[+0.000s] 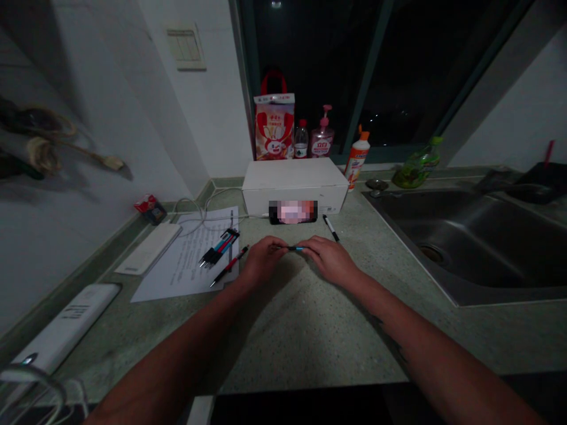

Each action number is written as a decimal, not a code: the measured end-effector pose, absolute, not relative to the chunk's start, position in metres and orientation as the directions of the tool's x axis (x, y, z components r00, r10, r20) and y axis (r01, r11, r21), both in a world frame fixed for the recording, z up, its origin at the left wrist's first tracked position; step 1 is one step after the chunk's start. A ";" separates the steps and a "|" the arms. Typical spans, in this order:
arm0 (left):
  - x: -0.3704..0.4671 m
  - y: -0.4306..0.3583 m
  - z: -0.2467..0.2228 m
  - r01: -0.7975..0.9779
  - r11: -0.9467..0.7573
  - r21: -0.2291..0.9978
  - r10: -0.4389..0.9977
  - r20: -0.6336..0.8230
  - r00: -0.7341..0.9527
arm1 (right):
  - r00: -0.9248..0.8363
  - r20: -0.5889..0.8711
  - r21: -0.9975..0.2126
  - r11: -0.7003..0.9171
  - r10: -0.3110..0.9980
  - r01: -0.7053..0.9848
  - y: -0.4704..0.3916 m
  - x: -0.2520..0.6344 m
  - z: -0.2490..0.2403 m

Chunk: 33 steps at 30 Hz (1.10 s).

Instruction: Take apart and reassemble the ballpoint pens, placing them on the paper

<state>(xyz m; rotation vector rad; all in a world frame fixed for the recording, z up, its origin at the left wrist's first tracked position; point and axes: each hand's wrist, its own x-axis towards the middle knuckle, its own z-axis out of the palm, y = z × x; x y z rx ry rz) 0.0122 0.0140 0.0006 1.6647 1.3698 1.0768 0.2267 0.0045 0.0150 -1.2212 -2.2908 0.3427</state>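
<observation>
A thin pen with blue and black parts [296,248] lies level between my hands, just above or on the counter. The fingers of my left hand [264,258] are closed on one end, and those of my right hand [331,261] pinch the other. Most of the pen is hidden by the fingers. Left of my left hand, a red and black pen [229,267] rests slanted across the paper's edge. Beyond it a bundle of several pens [220,248] lies on the printed sheet [166,277]. Past my right hand is a white and black pen [330,228].
A phone [292,222] with a cable leans against a white box [295,177]. Behind stand a red bag [274,130] and bottles. The sink [487,236] is at right. A white flat box [148,248] and power strip [73,321] lie left.
</observation>
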 end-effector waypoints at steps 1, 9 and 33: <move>0.012 0.014 0.000 0.367 -0.192 0.910 0.981 0.175 0.079 | -0.462 0.326 -0.448 0.565 0.825 0.693 0.005 0.227 0.015; 0.014 0.013 0.003 0.357 -0.170 0.919 0.985 0.146 0.093 | -0.455 0.320 -0.450 0.556 0.831 0.699 0.005 0.227 0.014; 0.013 0.012 0.004 0.285 -0.087 0.955 0.994 0.063 0.094 | -0.461 0.325 -0.444 0.563 0.826 0.697 0.005 0.227 0.014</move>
